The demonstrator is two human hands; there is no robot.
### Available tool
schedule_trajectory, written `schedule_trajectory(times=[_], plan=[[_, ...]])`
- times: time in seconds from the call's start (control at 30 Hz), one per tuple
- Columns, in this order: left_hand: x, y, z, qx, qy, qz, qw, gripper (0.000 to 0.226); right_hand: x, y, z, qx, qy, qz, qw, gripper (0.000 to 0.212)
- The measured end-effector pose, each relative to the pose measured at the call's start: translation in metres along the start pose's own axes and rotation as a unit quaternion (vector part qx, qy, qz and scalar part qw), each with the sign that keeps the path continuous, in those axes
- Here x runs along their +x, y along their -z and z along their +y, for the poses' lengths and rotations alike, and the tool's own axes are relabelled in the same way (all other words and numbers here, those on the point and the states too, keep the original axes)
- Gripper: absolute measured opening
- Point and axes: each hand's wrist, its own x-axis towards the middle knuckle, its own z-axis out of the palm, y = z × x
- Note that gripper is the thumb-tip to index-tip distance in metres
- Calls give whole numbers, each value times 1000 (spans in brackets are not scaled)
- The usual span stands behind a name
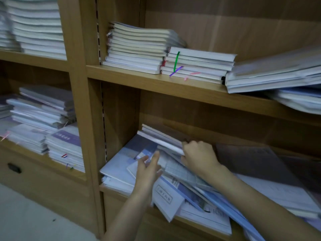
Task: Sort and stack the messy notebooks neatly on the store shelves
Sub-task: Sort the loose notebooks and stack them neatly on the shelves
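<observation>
Wooden shelves, tidy stacks up top. Lower bay: messy notebooks fanned and overhanging the edge, likely awaiting squaring. Small tilted bundle gripped at its end by right hand, fingers curled, seemingly lifting it clear. Left hand open, fingers straight, steadying covers beneath.

dim, soft indoor light; motion blur smears the right edge, with wide-angle bowing.
</observation>
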Motion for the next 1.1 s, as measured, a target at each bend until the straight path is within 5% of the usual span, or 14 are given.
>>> schedule_trajectory(times=[0.07,0.13,0.27,0.37,0.4,0.5,0.53,0.63,0.97,1.1], plan=[[-2,-1,6,-100,57,-41,992,34,-24,20,-21,-19,43,20,999,44],[0,0,8,-121,78,-71,987,38,-43,23,-28,51,88,-57,993,48],[5,4,1,-74,88,-50,992,42,-40,21,9,199,-20,-143,969,63],[10,-2,2,-59,73,-26,995,39,-16,-5,30,303,-93,-179,931,43],[10,-4,3,-57,75,-23,995,38,-9,-11,32,325,-105,-189,921,51],[14,-1,-1,-76,108,-19,991,37,18,-49,41,398,-125,-256,872,127],[16,1,-3,-83,120,-17,989,36,25,-57,43,425,-130,-278,852,134],[20,4,-9,-105,135,-20,985,33,27,-49,42,472,-151,-284,821,114],[17,4,-14,-145,108,25,983,33,-6,-33,9,315,-145,-160,924,70],[18,5,-16,-101,94,70,988,41,-27,-23,-5,260,-187,-138,937,59]])
